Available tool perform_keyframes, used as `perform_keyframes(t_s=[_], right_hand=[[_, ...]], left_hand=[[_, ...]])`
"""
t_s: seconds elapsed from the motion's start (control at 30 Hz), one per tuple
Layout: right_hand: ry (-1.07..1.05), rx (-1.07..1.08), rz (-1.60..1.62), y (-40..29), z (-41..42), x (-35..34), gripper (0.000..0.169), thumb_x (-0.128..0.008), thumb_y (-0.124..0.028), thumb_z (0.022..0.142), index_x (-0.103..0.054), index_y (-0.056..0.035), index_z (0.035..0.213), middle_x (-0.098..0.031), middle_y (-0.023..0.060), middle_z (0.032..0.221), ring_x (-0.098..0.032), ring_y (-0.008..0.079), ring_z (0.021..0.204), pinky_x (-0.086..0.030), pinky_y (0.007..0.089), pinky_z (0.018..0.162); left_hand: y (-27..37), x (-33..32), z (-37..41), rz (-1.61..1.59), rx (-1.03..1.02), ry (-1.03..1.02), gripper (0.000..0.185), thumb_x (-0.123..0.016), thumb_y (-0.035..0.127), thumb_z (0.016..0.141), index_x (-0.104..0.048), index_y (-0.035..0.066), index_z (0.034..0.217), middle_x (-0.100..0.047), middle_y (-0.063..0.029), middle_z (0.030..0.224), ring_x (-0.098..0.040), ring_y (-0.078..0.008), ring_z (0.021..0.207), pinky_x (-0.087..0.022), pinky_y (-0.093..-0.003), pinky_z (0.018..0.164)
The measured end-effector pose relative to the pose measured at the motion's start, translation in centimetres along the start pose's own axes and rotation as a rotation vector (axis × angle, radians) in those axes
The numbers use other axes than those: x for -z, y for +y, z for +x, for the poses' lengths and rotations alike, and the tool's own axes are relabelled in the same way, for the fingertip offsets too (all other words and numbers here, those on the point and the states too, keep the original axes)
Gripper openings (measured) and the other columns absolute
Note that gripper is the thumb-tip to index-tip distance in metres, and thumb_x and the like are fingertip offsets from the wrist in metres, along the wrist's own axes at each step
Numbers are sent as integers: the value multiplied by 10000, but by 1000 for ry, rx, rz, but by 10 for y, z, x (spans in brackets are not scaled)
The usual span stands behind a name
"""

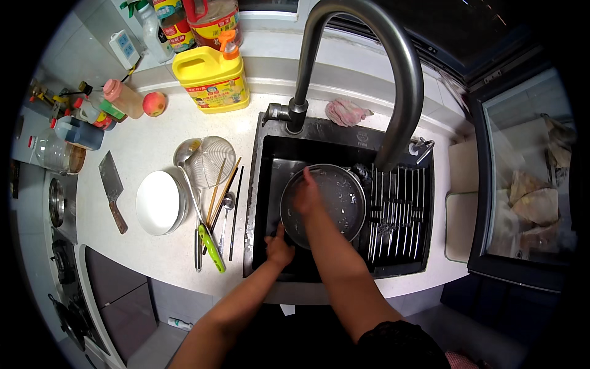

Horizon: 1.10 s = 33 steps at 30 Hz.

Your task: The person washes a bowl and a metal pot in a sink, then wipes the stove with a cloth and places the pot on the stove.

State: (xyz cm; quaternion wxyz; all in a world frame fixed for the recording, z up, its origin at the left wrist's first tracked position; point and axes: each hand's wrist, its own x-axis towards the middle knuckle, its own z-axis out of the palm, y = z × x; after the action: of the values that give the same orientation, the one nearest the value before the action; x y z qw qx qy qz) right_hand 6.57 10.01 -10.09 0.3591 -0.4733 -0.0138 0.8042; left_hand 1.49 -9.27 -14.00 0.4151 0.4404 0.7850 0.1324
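Note:
In the black sink (pixel 272 184) before me, a round metal pan (pixel 343 207) holds some water with bits of foam. My left hand (pixel 280 251) grips the pan's near left rim, one finger lying up along its outside. Blurred by motion, my right hand (pixel 306 196) is over the inside of the pan at its left part. Whether its fingers hold anything cannot be made out. A dark, tall faucet (pixel 405 92) arches above, its spout ending over the pan's right side. Part of the pan is hidden behind my right forearm.
Right of the pan lies a metal drain rack (pixel 401 221). On the left counter are white bowls (pixel 158 203), a wire strainer (pixel 212 161), chopsticks (pixel 233 217), a green-handled utensil (pixel 212 249) and a cleaver (pixel 112 184). Behind stand a yellow detergent jug (pixel 212 80) and a pink cloth (pixel 346 112).

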Motion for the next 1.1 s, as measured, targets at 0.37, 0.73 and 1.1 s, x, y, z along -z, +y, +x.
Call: perform_keyframes(t_s=[0.37,0.73,1.1], right_hand=[[-564,-75,-1411,21,-110,63,625,-346,-525,890,-351,-81,1330,-383,169,1337,-306,275,1271,-235,346,1034],[-479,-122,-3171,-114,-98,79,617,-238,-560,880,-422,-150,1302,-422,59,1330,-223,234,1322,124,554,1020],[-292,1400,-3555,-83,37,99,566,-370,-328,872,-225,-157,1392,-72,-45,1477,-33,169,1359,95,514,1056]], left_hand=[[1,-6,-1,-56,66,33,812,-657,162,703,-212,327,1361,-347,-256,1158,-517,-433,966,-435,-412,876],[35,27,-12,-60,165,-9,851,-660,85,672,-227,298,1373,-321,-221,1208,-496,-365,1041,-415,-357,921],[11,9,-3,-19,87,70,838,-695,153,658,-261,277,1364,-360,-227,1176,-512,-356,1019,-417,-352,917]])
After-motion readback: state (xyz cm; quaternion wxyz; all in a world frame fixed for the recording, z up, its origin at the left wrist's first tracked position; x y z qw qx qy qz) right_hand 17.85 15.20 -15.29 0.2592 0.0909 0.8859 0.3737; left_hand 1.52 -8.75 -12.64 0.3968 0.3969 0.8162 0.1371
